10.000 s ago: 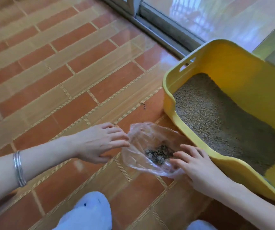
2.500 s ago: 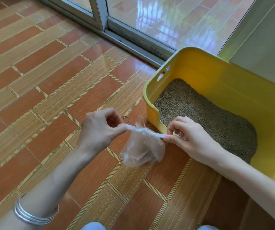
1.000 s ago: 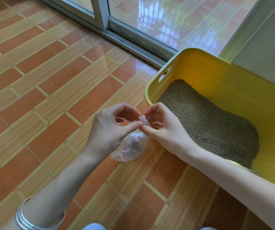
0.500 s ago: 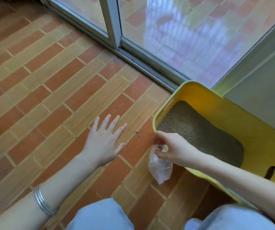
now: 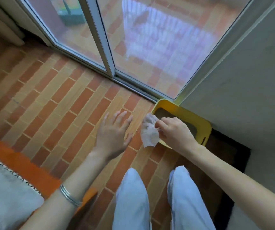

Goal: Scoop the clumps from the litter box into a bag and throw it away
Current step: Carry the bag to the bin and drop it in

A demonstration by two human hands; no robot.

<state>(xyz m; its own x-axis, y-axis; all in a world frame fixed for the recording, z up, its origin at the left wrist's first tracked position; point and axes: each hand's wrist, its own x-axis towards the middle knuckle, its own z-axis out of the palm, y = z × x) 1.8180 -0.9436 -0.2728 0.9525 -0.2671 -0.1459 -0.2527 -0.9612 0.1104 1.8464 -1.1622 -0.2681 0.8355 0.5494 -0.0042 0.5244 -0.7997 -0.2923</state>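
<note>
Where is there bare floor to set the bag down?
Bare tiled floor lies between the left hand and the door track, and leftward to the rug. Crowded: the bag, right hand, litter box and dark mat bunch by the wall; knees fill the near floor.

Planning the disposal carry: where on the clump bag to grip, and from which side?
Take the bag by its gathered neck, where the right hand pinches it, from above: the thin, slack body hangs loose and offers no firm hold.
</note>
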